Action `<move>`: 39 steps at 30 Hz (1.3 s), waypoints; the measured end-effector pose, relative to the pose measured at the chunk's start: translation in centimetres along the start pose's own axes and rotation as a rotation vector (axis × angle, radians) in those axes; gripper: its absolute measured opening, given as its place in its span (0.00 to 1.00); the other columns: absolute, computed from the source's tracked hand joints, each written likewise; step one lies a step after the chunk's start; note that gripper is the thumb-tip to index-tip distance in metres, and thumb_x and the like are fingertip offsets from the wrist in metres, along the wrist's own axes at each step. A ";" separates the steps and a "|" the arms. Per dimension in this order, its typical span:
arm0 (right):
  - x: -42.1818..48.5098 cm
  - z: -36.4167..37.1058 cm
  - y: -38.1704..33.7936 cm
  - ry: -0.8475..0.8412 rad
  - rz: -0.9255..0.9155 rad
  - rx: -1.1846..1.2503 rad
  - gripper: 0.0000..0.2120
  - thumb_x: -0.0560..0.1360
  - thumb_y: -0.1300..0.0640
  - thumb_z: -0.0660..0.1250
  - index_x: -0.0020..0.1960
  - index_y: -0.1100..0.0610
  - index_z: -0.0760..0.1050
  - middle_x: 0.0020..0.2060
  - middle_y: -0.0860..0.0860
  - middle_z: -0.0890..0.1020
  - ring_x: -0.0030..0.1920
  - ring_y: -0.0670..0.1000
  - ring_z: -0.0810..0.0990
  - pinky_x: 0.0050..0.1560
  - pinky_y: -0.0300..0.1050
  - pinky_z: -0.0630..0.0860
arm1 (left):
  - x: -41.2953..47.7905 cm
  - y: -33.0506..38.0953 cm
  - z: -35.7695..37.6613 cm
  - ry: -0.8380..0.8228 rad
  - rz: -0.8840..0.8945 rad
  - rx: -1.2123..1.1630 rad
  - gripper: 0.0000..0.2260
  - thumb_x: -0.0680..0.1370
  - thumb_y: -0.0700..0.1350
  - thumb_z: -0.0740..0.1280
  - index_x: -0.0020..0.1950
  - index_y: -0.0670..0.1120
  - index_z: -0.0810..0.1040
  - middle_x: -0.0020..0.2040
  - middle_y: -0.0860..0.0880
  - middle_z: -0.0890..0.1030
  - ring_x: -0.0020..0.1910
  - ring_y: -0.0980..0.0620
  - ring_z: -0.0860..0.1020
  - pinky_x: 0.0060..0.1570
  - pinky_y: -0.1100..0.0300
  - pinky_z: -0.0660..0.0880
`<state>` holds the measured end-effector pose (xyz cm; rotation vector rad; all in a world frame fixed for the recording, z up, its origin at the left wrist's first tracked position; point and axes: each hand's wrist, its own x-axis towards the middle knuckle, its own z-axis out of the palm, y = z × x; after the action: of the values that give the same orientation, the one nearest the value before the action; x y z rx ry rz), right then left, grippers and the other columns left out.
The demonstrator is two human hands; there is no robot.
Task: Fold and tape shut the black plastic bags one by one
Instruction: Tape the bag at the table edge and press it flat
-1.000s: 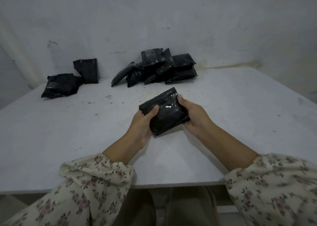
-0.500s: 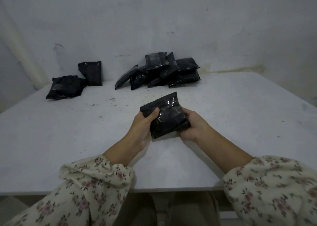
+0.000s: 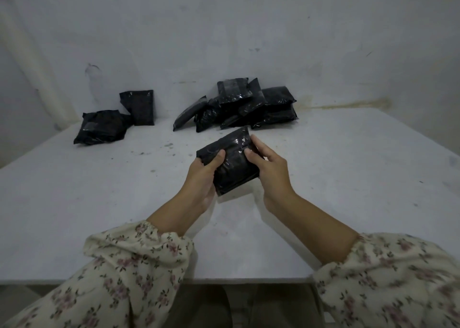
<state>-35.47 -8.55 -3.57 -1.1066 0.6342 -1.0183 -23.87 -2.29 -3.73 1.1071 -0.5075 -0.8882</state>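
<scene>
Nearest the camera, two floral sleeves (image 3: 139,265) reached forward over the front edge of a pale grey table (image 3: 99,190). The left hand (image 3: 201,178) gripped the left side of a folded black bag (image 3: 234,164), its thumb pressed on the bag's upper face and its fingers curled underneath. The right hand (image 3: 268,168) held the bag's right side, with thumb and fingertips (image 3: 249,152) resting on the shiny top surface. The bag was held between both hands just above the middle of the table, tilted so that its far corner pointed up and away. Glossy strips on its face looked like clear tape, though this was hard to tell.

Beyond the hands, small dark specks (image 3: 166,146) dotted the tabletop. At the far edge, against the wall (image 3: 224,28), a pile of black bags (image 3: 239,106) lay heaped right of centre, several leaning on each other. Well to its left, a smaller group of bags (image 3: 102,127) lay flat, with one bag (image 3: 138,107) standing upright against the wall just beside them. A brownish stain (image 3: 348,104) ran along the base of the wall at the right.
</scene>
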 end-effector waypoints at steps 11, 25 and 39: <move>2.9 2.4 1.0 -0.133 0.302 -0.061 0.09 0.75 0.53 0.70 0.52 0.57 0.79 0.44 0.49 0.82 0.47 0.48 0.77 0.47 0.43 0.70 | 3.0 1.4 -3.3 0.038 0.031 -0.020 0.14 0.80 0.42 0.65 0.65 0.44 0.74 0.58 0.45 0.82 0.56 0.47 0.81 0.45 0.54 0.80; 14.4 7.0 1.8 0.142 0.250 0.334 0.02 0.76 0.69 0.65 0.48 0.66 0.75 0.36 0.57 0.79 0.32 0.50 0.80 0.33 0.38 0.80 | 14.6 0.3 -11.3 -0.100 0.143 1.711 0.27 0.80 0.65 0.48 0.78 0.58 0.52 0.80 0.54 0.49 0.78 0.52 0.45 0.75 0.45 0.42; 26.8 12.2 -1.0 0.364 0.194 0.670 0.03 0.74 0.71 0.67 0.42 0.67 0.76 0.34 0.57 0.77 0.34 0.51 0.77 0.52 0.40 0.78 | 17.7 0.3 -11.5 -0.145 0.189 1.717 0.26 0.80 0.65 0.49 0.77 0.60 0.54 0.80 0.55 0.50 0.78 0.52 0.46 0.75 0.43 0.43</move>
<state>-14.20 -27.68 3.33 -0.2694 0.6064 -1.1530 -5.17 -10.43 -9.12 2.4408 -1.5909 -0.1713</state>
